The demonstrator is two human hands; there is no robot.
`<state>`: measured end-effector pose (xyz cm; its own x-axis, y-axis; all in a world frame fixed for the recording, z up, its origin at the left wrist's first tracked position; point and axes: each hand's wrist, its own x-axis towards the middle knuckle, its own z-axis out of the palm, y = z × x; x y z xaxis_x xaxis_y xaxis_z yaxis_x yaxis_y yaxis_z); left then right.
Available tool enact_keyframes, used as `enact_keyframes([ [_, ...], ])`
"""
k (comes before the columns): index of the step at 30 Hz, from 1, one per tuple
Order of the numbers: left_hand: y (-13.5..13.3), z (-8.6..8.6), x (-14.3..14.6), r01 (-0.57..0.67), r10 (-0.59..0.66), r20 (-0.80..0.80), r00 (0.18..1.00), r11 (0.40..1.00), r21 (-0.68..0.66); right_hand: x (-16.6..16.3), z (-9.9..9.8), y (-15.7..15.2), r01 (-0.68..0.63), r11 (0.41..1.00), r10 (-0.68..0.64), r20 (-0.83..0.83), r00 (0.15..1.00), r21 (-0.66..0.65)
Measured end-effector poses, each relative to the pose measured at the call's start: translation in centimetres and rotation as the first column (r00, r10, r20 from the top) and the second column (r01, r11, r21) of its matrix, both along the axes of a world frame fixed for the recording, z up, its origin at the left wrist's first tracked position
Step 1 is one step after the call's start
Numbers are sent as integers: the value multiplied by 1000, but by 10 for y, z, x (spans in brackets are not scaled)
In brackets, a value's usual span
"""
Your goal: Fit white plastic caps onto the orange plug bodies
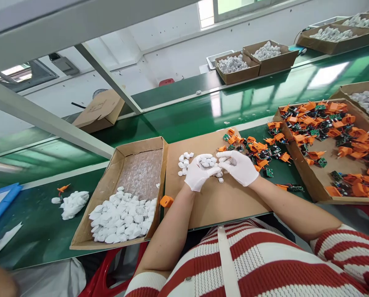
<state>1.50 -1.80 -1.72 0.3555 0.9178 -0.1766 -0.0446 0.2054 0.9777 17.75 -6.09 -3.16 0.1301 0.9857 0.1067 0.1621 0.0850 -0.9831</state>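
Both my hands wear white gloves and meet over a flat cardboard sheet (215, 198). My left hand (198, 173) is cupped palm up with several small white plastic pieces (206, 161) lying in it. My right hand (238, 167) is beside it, fingers curled at the white pieces; whether it grips one is hard to see. More loose white pieces (184, 163) lie on the sheet just left of my hands. Orange-and-green circuit parts (259, 150) are scattered just right of them.
A cardboard tray (135, 165) at my left holds a heap of white pieces (122, 216). At the right, a box (314, 181) holds many orange parts. A single orange part (166, 201) sits between tray and sheet. Behind runs a green conveyor (234, 105) with further boxes.
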Motion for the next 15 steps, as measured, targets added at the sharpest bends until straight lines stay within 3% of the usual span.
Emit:
enact_keyframes([
  [2, -2, 0, 1, 29, -29, -11, 1000, 999, 13, 2, 3, -1, 7, 1000, -8, -43, 999, -12],
  [5, -1, 0, 0, 48, -48, -3, 999, 999, 12, 7, 5, -2, 25, 1000, -26, 28, 999, 18],
  [8, 3, -1, -4, 32, -32, -10, 999, 999, 26, 12, 4, -1, -69, 993, 44, 243, 969, 95],
  [11, 4, 0, -6, 49, -49, 37, 998, 999, 11, 12, 0, 2, -82, 974, -21, 442, 897, 212],
  [15, 0, 3, -7, 217, -212, 74, 974, 973, -72, 7, -1, 5, -50, 963, -56, 381, 923, 263],
])
